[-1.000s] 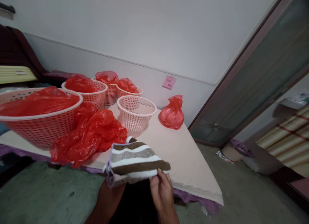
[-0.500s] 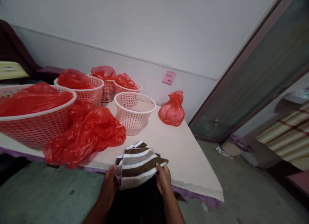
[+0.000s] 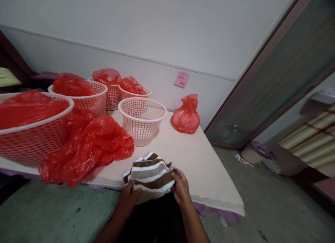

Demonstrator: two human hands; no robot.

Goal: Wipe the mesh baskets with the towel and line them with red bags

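Observation:
A striped towel (image 3: 151,175) in brown, white and grey, with a thin purple hem, is held at the table's front edge. It is folded over and somewhat rumpled. My left hand (image 3: 128,198) grips its lower left corner, with the thumb lying on top of the cloth. My right hand (image 3: 180,187) pinches the right edge; some of its fingers are hidden behind the cloth. Just beyond the towel stands a pink perforated basket (image 3: 142,127) with no bag in it. To the left, a crumpled red plastic bag (image 3: 96,141) hangs partly over the table edge.
Several pink baskets, such as the large one (image 3: 34,143) at the left, hold red bags. A tied red bag (image 3: 186,117) sits on the white-covered table (image 3: 199,166) by the wall. A pink note (image 3: 181,79) is stuck above it. A bin (image 3: 255,154) stands on the floor at right.
My left hand has moved inward and up, its thumb now over the towel's front. My right hand has shifted slightly right along the edge, and the towel's right tip has folded in. The view turned slightly.

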